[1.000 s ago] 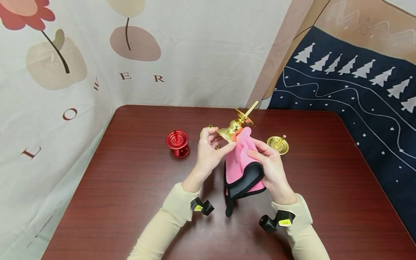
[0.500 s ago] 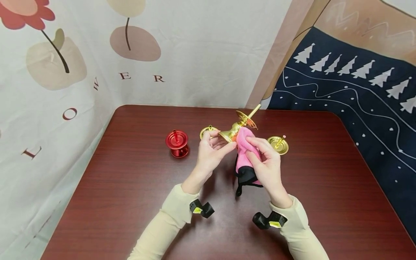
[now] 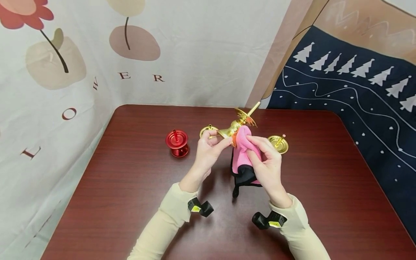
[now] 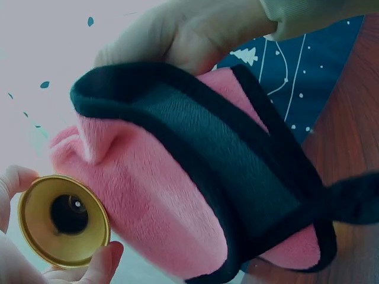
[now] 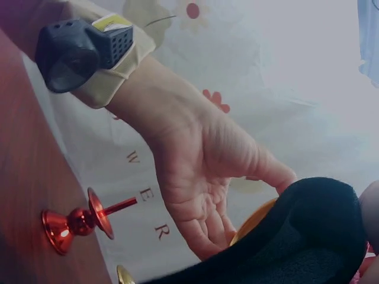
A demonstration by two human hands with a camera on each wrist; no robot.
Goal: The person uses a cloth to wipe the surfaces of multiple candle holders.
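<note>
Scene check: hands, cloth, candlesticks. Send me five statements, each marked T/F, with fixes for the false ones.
1. The left hand holds a gold candlestick near its base. True.
2. The right hand holds nothing. False: the right hand grips a pink cloth.
3. The red candlestick stands upright on the table. True.
4. The gold candlestick stands upright on the table. False: it is tilted in the left hand's grip.
5. The red candlestick is right of both hands. False: it is left of the left hand.
</note>
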